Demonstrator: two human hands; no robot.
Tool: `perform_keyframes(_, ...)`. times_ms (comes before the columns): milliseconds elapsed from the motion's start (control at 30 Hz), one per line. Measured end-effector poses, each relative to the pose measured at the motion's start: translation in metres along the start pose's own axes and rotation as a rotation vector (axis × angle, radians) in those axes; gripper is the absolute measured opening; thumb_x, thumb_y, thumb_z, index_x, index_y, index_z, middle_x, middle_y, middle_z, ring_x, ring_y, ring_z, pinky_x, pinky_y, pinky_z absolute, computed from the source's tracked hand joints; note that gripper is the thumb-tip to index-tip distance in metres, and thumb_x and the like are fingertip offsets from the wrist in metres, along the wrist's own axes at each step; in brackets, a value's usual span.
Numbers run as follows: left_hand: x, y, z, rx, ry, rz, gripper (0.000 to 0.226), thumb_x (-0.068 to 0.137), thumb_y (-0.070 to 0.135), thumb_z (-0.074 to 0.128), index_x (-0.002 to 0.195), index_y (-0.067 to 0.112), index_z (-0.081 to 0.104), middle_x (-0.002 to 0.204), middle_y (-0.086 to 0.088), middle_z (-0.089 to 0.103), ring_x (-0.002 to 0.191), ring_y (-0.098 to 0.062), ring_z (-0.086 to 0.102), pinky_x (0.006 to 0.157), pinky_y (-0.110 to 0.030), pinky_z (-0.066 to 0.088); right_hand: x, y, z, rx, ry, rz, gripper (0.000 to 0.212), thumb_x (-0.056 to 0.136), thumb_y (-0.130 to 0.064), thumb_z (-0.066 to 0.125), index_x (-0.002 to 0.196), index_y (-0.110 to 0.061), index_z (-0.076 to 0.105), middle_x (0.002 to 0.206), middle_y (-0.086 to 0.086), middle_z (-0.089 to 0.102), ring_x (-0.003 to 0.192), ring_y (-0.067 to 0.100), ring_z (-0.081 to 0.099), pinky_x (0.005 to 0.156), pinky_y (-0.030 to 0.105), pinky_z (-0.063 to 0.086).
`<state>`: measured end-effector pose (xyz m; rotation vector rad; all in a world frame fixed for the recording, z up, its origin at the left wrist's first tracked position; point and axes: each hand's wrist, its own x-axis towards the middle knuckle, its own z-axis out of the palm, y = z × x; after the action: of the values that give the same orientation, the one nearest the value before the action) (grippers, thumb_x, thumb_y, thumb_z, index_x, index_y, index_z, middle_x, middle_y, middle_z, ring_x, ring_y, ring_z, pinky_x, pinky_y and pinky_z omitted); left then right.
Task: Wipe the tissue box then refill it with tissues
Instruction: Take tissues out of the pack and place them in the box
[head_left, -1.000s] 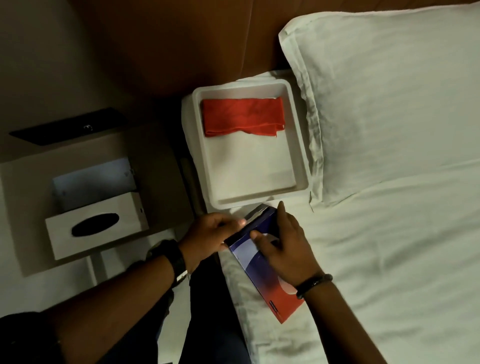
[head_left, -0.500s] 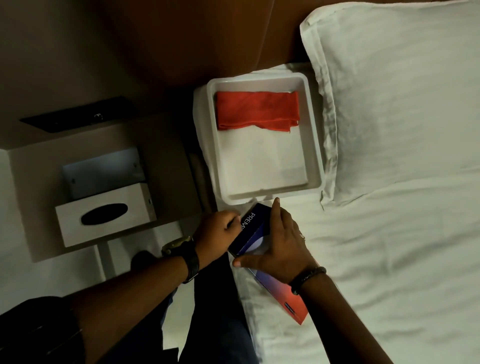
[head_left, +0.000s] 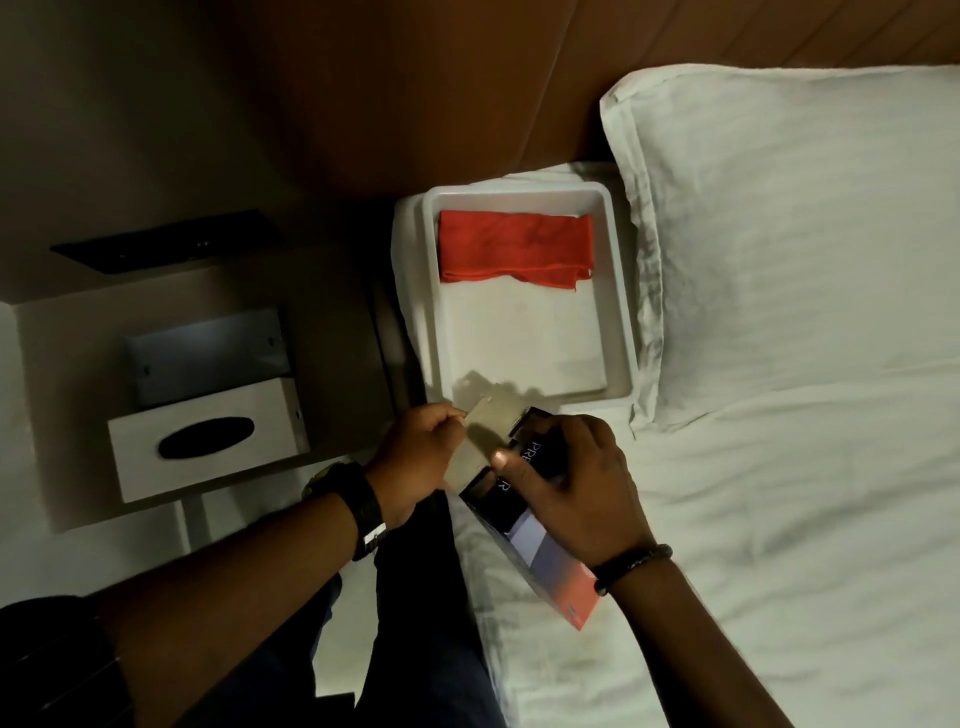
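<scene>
I am pinching the torn flap (head_left: 485, 431) in my left hand (head_left: 415, 457) while my right hand (head_left: 576, 483) is clamping the tissue pack (head_left: 540, 540) on the bed (head_left: 779, 519). I should be peeling slowly, bracing firmly. The tissue box (head_left: 208, 441) is waiting on the tabletop (head_left: 332, 312).
</scene>
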<state>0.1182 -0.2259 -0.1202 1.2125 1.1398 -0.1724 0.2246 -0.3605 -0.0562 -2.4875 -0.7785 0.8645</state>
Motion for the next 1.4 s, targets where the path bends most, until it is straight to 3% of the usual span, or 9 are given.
perform_keyframes(233,-0.011,0.018,0.001,-0.184,0.005,-0.083,0.028,0.094,0.023,0.051,0.075,0.032,0.07,0.094,-0.013,0.058,0.09,-0.03,0.057,0.075,-0.051,0.057,0.012,-0.035,0.001,-0.176,0.067,0.184,0.06,0.075,-0.048,0.072,0.114,-0.013,0.043,0.116,0.011,0.045,0.104,0.035,0.048,0.079,0.039,0.047)
perform_keyframes(433,-0.014,0.012,-0.002,-0.205,0.03,-0.124,0.019,0.096,0.024,0.049,0.086,0.031,0.064,0.1,-0.004,0.061,0.091,-0.021,0.059,0.051,-0.028,0.052,0.008,-0.034,0.001,-0.039,0.074,0.158,0.043,0.077,-0.033,0.07,0.11,-0.015,0.048,0.112,0.009,0.048,0.098,0.03,0.05,0.078,0.037,0.048)
perform_keyframes(567,-0.016,0.004,0.002,-0.124,0.016,-0.108,0.017,0.099,0.024,0.044,0.106,0.031,0.059,0.114,-0.005,0.061,0.095,-0.021,0.061,0.05,-0.025,0.051,0.009,-0.031,-0.009,0.236,0.103,0.148,0.037,0.078,-0.022,0.066,0.112,-0.02,0.051,0.106,0.0,0.056,0.098,0.017,0.051,0.069,0.015,0.039)
perform_keyframes(667,-0.016,-0.002,0.005,-0.039,0.081,-0.066,0.024,0.1,0.018,0.039,0.115,0.02,0.058,0.116,-0.011,0.062,0.099,-0.028,0.063,0.074,-0.041,0.058,0.01,-0.025,-0.015,0.335,0.164,0.149,0.033,0.082,-0.014,0.063,0.115,-0.017,0.057,0.11,0.0,0.061,0.099,0.018,0.059,0.077,0.021,0.046)
perform_keyframes(767,-0.016,-0.003,0.001,-0.011,0.12,-0.081,0.031,0.1,0.012,0.037,0.125,0.012,0.057,0.127,-0.011,0.059,0.116,-0.029,0.055,0.104,-0.044,0.043,0.007,-0.011,-0.015,0.312,0.147,0.18,0.028,0.082,-0.012,0.069,0.108,-0.017,0.063,0.109,0.001,0.063,0.089,0.017,0.064,0.072,0.019,0.045)
perform_keyframes(933,-0.024,0.005,-0.005,-0.045,-0.038,-0.164,0.025,0.102,0.03,0.036,0.104,0.021,0.059,0.104,-0.007,0.056,0.098,-0.021,0.055,0.089,-0.034,0.042,-0.007,0.009,-0.004,0.34,0.129,0.184,0.026,0.083,-0.009,0.071,0.108,-0.016,0.065,0.105,0.004,0.066,0.097,0.019,0.065,0.081,0.025,0.052)
perform_keyframes(1067,-0.037,0.007,0.005,-0.11,-0.242,-0.212,0.026,0.097,0.037,0.05,0.107,0.019,0.066,0.112,-0.018,0.068,0.102,-0.032,0.065,0.094,-0.039,0.049,-0.008,0.004,0.001,0.322,0.102,0.114,0.025,0.089,-0.022,0.063,0.113,-0.017,0.067,0.103,0.0,0.069,0.093,0.017,0.065,0.073,0.003,0.041)
perform_keyframes(1267,-0.035,0.023,0.016,-0.222,-0.27,-0.099,0.027,0.094,0.001,0.05,0.108,0.015,0.067,0.108,-0.02,0.066,0.086,-0.021,0.061,0.076,-0.031,0.051,-0.003,0.001,-0.011,0.147,0.028,-0.092,0.063,0.081,-0.025,0.074,0.137,-0.018,0.048,0.114,-0.009,0.055,0.103,0.004,0.048,0.082,-0.005,0.028)
perform_keyframes(1400,-0.032,0.03,0.013,-0.198,-0.329,-0.068,0.047,0.088,-0.015,0.04,0.121,0.01,0.061,0.105,-0.021,0.067,0.079,-0.026,0.064,0.074,-0.035,0.052,0.001,0.004,-0.016,0.067,0.032,-0.126,0.059,0.076,-0.019,0.078,0.13,-0.018,0.056,0.115,-0.001,0.062,0.103,0.01,0.054,0.081,-0.006,0.028)
